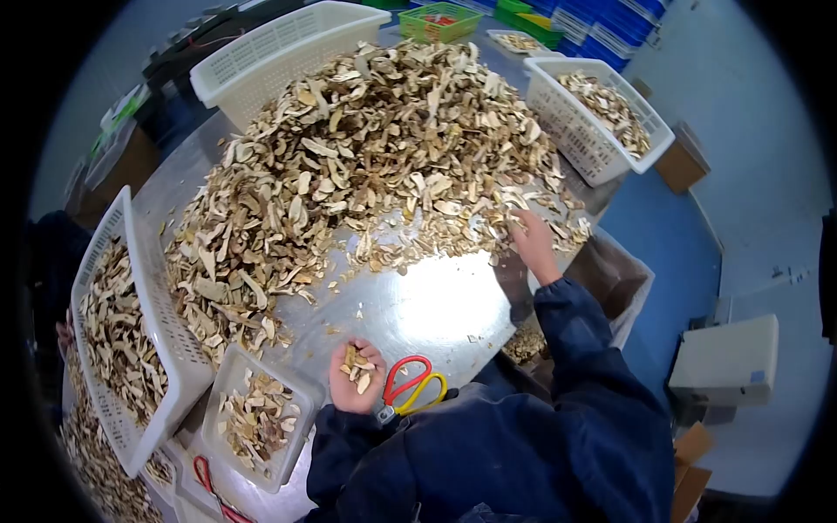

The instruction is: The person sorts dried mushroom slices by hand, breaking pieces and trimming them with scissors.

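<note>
At the table's (pixel 384 305) near side, a shallow tray (pixel 307 403) of pale slices sits beside my left hand (pixel 351 397), likely for easy reach. That upturned palm cups several slices (pixel 356 368), seemingly against spilling. Scissors (pixel 412 394) lie just beside it. My right hand (pixel 536 244) touches the heap's (pixel 375 157) edge; whether its fingers grip anything, I cannot tell.

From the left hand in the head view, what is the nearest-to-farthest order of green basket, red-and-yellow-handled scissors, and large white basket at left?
1. Red-and-yellow-handled scissors, just right of the left hand.
2. Large white basket, at left.
3. Green basket, far at the top.
</note>
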A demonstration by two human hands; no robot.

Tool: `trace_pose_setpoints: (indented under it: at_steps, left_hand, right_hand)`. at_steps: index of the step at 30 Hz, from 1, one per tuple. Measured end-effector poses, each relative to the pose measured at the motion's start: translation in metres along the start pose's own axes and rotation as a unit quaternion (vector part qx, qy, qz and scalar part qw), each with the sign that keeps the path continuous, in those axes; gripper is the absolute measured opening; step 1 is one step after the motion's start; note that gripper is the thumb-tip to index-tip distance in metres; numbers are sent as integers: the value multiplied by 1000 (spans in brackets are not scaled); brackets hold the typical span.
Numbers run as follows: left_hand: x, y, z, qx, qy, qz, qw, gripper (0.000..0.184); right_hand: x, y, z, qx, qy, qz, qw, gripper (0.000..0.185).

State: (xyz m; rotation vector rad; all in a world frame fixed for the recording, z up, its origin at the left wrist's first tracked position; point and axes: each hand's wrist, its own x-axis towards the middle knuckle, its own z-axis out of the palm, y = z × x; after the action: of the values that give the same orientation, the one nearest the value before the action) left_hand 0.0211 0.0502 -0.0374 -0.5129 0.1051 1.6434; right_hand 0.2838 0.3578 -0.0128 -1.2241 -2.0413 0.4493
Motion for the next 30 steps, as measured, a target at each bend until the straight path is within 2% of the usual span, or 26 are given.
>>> trace_pose_setpoints:
  at_steps: [1, 4, 7, 8, 11, 12, 13, 15, 17, 18, 19, 23, 27, 30]
  left_hand:
    - [-1, -1, -1, 7, -14, -14, 1000, 18]
    - [-5, -6, 2, 22, 16, 3, 1000, 17]
    - [-3, -10, 1, 18, 24, 5, 1000, 15]
    - [-3, -10, 0, 15, 28, 9, 999, 14]
    - [-1, -16, 13, -7, 101, 47, 994, 13]
    - [-1, -14, 11, -1, 101, 48, 994, 12]
    - [1, -12, 10, -5, 104, 54, 993, 11]
    - [3, -8, 6, -15, 114, 66, 991, 10]
    - [4, -1, -2, -12, 93, 71, 993, 11]
    - [3, 2, -3, -7, 82, 70, 994, 12]
    - [3, 4, -4, -3, 71, 68, 995, 13]
    - [-2, 13, -8, -19, 65, 47, 997, 14]
    - [-7, 17, -11, 5, 45, 34, 998, 15]
    - [-13, 15, -10, 41, 41, 43, 997, 14]
  right_hand:
    - [16, -8, 14, 67, -40, 11, 997, 24]
    - [62, -16, 61, -11, -80, -38, 996, 32]
    - [90, -13, 110, -95, -50, -40, 993, 42]
    - [84, -15, 130, -152, -7, -33, 988, 46]
    - [69, -60, 126, -133, -155, -77, 976, 43]
    - [55, -69, 130, -96, -162, -119, 975, 44]
    - [45, -88, 121, -109, -258, -120, 953, 46]
    - [28, -103, 107, 60, -363, -168, 915, 45]
    - [25, -115, 92, 137, -370, -124, 911, 41]
    - [23, -123, 83, 112, -305, -154, 933, 36]
    - [25, -127, 76, 93, -286, -157, 941, 33]
    - [6, -141, 80, 100, -287, -125, 945, 25]
    - [-30, -179, 101, 43, -292, -262, 919, 23]
    - [-49, -197, 121, 32, -272, -316, 908, 32]
